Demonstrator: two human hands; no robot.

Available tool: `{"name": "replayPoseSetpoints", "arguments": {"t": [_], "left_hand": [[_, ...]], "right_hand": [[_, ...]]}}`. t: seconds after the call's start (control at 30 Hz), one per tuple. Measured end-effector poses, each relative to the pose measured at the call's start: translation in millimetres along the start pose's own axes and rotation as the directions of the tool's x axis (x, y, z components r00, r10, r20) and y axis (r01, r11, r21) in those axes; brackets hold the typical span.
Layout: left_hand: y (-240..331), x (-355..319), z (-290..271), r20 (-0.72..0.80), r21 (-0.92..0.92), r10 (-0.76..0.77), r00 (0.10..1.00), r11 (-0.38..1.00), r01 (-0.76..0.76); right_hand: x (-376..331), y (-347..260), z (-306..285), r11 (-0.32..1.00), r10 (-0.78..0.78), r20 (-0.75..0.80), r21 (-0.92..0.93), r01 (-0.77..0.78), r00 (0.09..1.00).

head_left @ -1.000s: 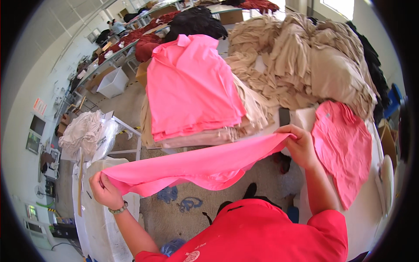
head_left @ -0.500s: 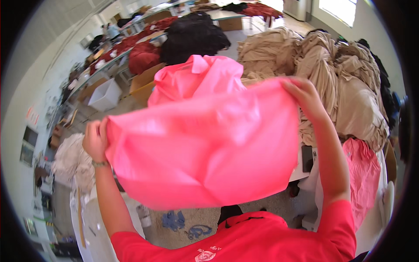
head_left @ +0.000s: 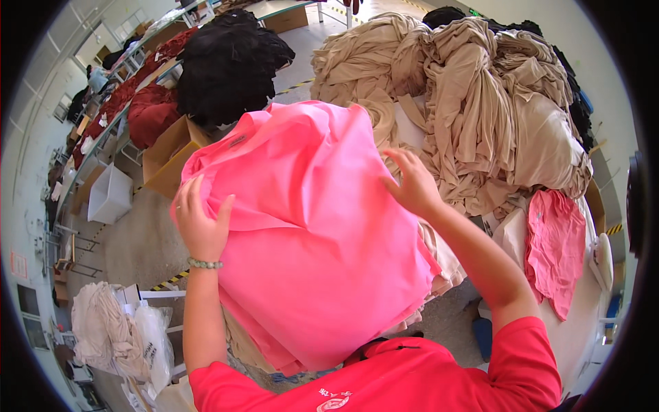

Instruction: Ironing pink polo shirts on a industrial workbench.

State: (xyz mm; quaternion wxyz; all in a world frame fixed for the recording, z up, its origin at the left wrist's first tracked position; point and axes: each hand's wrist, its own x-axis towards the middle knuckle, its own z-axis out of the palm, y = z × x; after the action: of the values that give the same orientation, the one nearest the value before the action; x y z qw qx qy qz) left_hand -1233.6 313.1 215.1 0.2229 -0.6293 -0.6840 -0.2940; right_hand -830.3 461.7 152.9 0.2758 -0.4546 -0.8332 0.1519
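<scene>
A large bright pink fabric piece [head_left: 316, 240] lies spread across a stack of folded cloth directly in front of the person, its upper edge rumpled into soft folds and its lower edge hanging toward the person's red shirt [head_left: 384, 378]. The left hand [head_left: 200, 223] rests on the piece's left edge, fingers spread and slightly curled against the cloth — pressing rather than pinching, as far as can be seen. The right hand [head_left: 412, 185] lies on the upper right part of the same piece, fingers open and fanned over the surface; a beaded bracelet [head_left: 204, 264] circles the left wrist. Beige layers of the stack [head_left: 446, 264] show beneath the pink at its right side. Beyond it rises a big heap of tan fabric [head_left: 480, 103], and to the right a smaller pink garment [head_left: 555, 247] lies flat on the white table [head_left: 583, 323]. Farther off on the left stand a pile of black cloth [head_left: 226, 62], dark red cloth [head_left: 151, 113], a cardboard box [head_left: 168, 154] and a white bin [head_left: 108, 196] — with a bagged bundle of pale fabric [head_left: 110, 333] low at the left.
</scene>
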Motion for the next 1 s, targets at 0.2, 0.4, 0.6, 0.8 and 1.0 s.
{"name": "replayPoseSetpoints", "arguments": {"t": [0.2, 0.4, 0.6, 0.8, 1.0], "left_hand": [[-26.1, 47.1, 23.8, 0.210, 0.094, -0.078, 0.975, 0.994, 0.059], [-39.6, 127.3, 41.1, 0.354, 0.321, -0.494, 0.794, 0.862, 0.393], [163.7, 82.9, 30.7, -0.219, -0.057, 0.147, 0.965, 0.985, -0.163], [438.4, -144.0, 32.4, 0.337, -0.796, 0.327, 0.883, 0.600, 0.081], [621.2, -275.7, 17.9, 0.384, -0.912, 0.676, 0.629, 0.385, 0.142]], "right_hand": [[-90.2, -14.1, -16.3, 0.994, -0.064, -0.015, 0.085, 0.065, 0.998], [-245.0, 25.5, -65.7, 0.984, 0.138, 0.005, 0.111, -0.138, 0.990], [-470.7, 100.9, -82.8, 0.712, 0.646, 0.072, 0.303, -0.634, 0.760], [-666.7, 92.2, -103.1, 0.629, 0.740, 0.285, 0.028, -0.777, 0.609], [-869.2, 104.4, -134.8, 0.424, 0.890, 0.168, 0.032, -0.905, 0.423]]}}
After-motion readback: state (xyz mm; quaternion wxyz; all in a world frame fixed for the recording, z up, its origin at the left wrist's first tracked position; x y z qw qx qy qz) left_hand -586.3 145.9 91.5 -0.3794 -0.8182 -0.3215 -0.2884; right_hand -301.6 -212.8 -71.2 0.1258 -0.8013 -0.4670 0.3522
